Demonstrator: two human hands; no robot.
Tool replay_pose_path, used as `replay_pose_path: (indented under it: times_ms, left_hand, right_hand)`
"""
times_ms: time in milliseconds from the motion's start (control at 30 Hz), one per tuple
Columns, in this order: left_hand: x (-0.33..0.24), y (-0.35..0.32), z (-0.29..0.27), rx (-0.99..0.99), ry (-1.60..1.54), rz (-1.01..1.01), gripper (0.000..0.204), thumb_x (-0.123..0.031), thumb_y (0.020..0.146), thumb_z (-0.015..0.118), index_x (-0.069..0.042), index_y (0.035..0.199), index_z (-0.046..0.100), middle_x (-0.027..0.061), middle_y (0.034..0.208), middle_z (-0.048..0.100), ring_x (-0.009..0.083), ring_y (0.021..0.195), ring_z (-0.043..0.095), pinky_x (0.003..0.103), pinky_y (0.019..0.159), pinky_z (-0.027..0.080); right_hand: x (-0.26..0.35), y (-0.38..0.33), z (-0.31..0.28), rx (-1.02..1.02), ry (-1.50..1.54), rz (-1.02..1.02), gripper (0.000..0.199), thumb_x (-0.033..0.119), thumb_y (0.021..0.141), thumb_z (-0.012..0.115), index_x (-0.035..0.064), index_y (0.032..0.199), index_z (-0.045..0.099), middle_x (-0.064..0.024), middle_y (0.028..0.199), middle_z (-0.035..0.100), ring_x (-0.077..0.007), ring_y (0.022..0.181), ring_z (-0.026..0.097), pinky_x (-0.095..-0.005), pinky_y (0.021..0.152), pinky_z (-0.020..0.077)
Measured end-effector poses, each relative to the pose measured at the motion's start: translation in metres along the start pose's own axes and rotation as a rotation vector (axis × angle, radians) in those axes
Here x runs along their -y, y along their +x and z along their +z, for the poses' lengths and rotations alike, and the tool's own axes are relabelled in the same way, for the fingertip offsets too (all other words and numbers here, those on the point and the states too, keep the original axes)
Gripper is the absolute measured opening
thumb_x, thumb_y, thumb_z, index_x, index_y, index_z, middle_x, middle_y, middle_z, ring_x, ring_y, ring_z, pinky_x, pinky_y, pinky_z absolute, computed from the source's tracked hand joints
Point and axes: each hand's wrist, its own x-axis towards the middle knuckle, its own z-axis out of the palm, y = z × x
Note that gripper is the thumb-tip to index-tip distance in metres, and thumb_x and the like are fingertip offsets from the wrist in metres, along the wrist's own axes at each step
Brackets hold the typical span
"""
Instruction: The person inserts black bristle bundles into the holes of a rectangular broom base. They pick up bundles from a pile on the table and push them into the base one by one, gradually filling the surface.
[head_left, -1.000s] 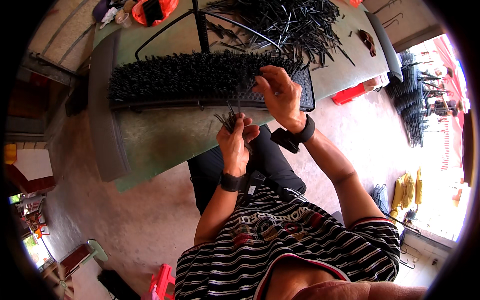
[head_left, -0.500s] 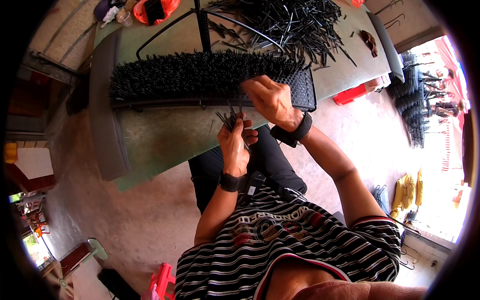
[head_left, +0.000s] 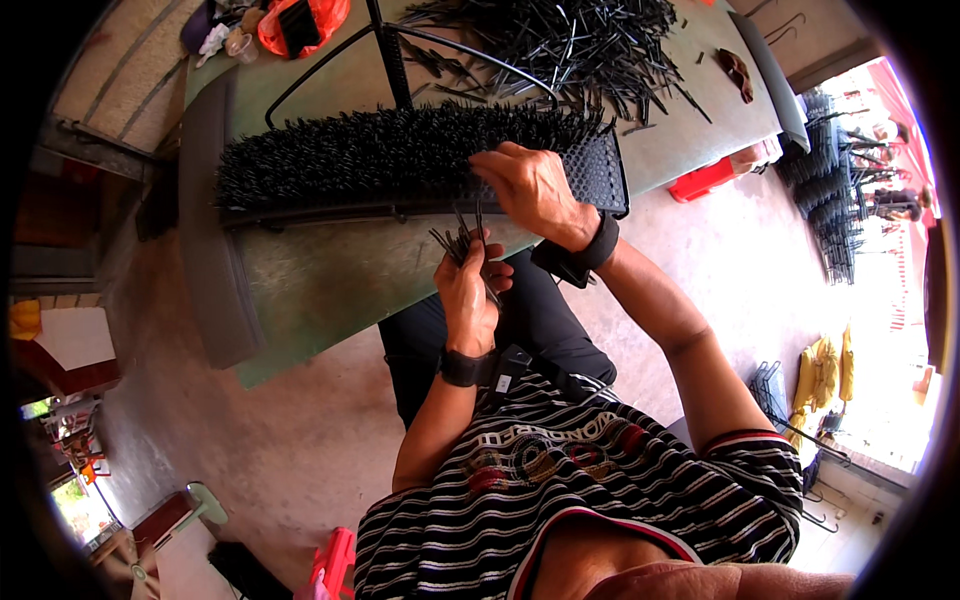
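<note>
A long black perforated rack (head_left: 597, 172) lies across the table, most of it packed with upright black bristle-like strips (head_left: 350, 150). Bare holes show at its right end. My left hand (head_left: 468, 295), just in front of the rack's near edge, is closed round a small bunch of thin black strips (head_left: 455, 240) that fan out upward. Over the front of the bristles, beside the bare holes, my right hand (head_left: 535, 190) has its fingers pinched together. Whatever sits between those fingertips is hidden. Both wrists wear black bands.
A large heap of loose black strips (head_left: 570, 50) covers the table's far side. A curved metal frame (head_left: 390, 60) rises behind the rack. An orange plastic bag (head_left: 330, 20) lies far left, a brown object (head_left: 735, 75) far right. The green tabletop (head_left: 330, 300) ends before my lap.
My right hand has shifted slightly left, its fingertips still at the bristles. The left hand keeps its bunch in nearly the same place. The view has tilted a little.
</note>
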Motion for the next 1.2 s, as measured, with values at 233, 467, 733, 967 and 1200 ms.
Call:
replay_pose_path:
  times_ms: [233,467,733,967,1200]
  left_hand:
    - [-0.002,-0.002,0.0,0.02,-0.01,-0.007,0.014,-0.016,0.089,0.058,-0.007,0.099,0.062,0.0057,0.076,0.061,0.0143,0.05,0.05,0.026,0.043,0.039]
    - [0.001,-0.002,0.004,0.052,-0.016,-0.042,0.015,-0.016,0.089,0.057,-0.006,0.099,0.062,0.0068,0.077,0.062,0.0152,0.05,0.052,0.027,0.043,0.039]
    - [-0.002,-0.001,0.017,0.167,0.077,-0.013,0.015,-0.011,0.091,0.053,-0.003,0.103,0.057,0.0094,0.083,0.064,0.0154,0.055,0.058,0.025,0.046,0.046]
    - [0.016,0.01,0.004,0.222,0.088,0.164,0.017,-0.004,0.089,0.052,-0.002,0.105,0.057,0.0062,0.085,0.062,0.0149,0.063,0.059,0.028,0.056,0.051]
    - [0.011,0.012,-0.005,0.185,0.04,0.083,0.013,-0.003,0.086,0.056,-0.002,0.098,0.062,0.0039,0.083,0.06,0.0148,0.065,0.059,0.028,0.055,0.051]
  right_hand:
    - [0.001,0.006,-0.009,0.102,-0.045,0.033,0.014,0.007,0.075,0.062,0.0044,0.089,0.064,-0.0096,0.072,0.059,-0.0302,0.064,0.059,-0.0366,0.052,0.0464]
    - [0.01,0.001,-0.015,-0.048,0.065,0.276,0.016,0.016,0.077,0.069,0.0021,0.084,0.067,-0.0109,0.067,0.063,-0.0225,0.059,0.062,-0.0317,0.054,0.0478]
    - [0.001,-0.028,-0.022,0.01,0.683,0.771,0.015,0.012,0.084,0.064,-0.0024,0.089,0.065,-0.0067,0.071,0.066,-0.0084,0.055,0.06,-0.0204,0.05,0.0471]
    - [-0.004,-0.008,-0.018,-0.446,0.473,0.499,0.014,0.004,0.084,0.06,0.001,0.095,0.052,-0.0087,0.074,0.065,-0.0136,0.066,0.067,-0.0228,0.054,0.05]
    - [-0.016,-0.011,-0.009,-0.356,0.282,0.326,0.011,0.001,0.087,0.057,-0.0006,0.096,0.05,-0.0093,0.08,0.064,-0.0144,0.073,0.068,-0.0218,0.057,0.0519]
